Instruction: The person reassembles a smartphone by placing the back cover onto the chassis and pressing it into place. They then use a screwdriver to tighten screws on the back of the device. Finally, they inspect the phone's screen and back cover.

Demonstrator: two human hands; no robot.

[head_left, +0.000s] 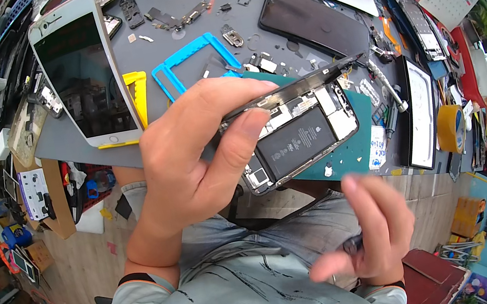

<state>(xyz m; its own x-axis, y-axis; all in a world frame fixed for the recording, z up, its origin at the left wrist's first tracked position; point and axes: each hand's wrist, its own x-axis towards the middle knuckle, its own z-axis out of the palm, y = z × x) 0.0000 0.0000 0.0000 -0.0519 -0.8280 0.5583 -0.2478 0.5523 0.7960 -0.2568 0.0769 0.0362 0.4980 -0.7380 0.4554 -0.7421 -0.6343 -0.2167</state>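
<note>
An opened smartphone [300,135] is gripped by my left hand [190,145], thumb and fingers pinching its left end above the bench edge. Its screen panel [310,83] is lifted along the far side and tilts over the body. Inside, a black battery [297,144] and silver shields show. My right hand [371,227], partly blurred, hovers lower right of the phone with its fingers apart and touches no part of it. Something small and dark shows beside its palm; I cannot make out what it is. Below the phone lies a green mat [352,155].
A large white phone [90,75] leans on a yellow stand [138,95] at left. Beyond are a blue frame [194,56], a black phone [315,21] and loose small parts. At right are a white-faced panel [420,114] and yellow tape [451,128].
</note>
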